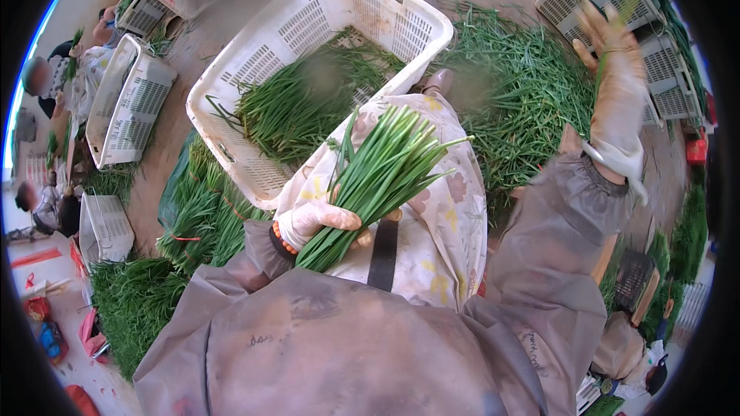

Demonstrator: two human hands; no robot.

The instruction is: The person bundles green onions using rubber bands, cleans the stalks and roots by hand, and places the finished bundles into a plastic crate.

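My left hand (329, 222), in a pale glove, is closed around a bunch of long green leafy stalks (381, 179) that look like garlic chives. The pale stem ends point up and right over my flowered apron (457, 202). My right hand (613, 40), also gloved and blurred, is raised at the upper right, fingers spread, by white crates. A thin green blade shows against it; whether the hand holds it I cannot tell. In front of me a white plastic crate (260, 29) contains a heap of the same greens (306, 98).
Loose greens (520, 86) are piled on the floor right of the crate. Tied bundles (202, 214) lie at my left. Stacked white crates (665, 63) stand at the upper right, another crate (133, 104) at the left. Other people sit at the far left and lower right.
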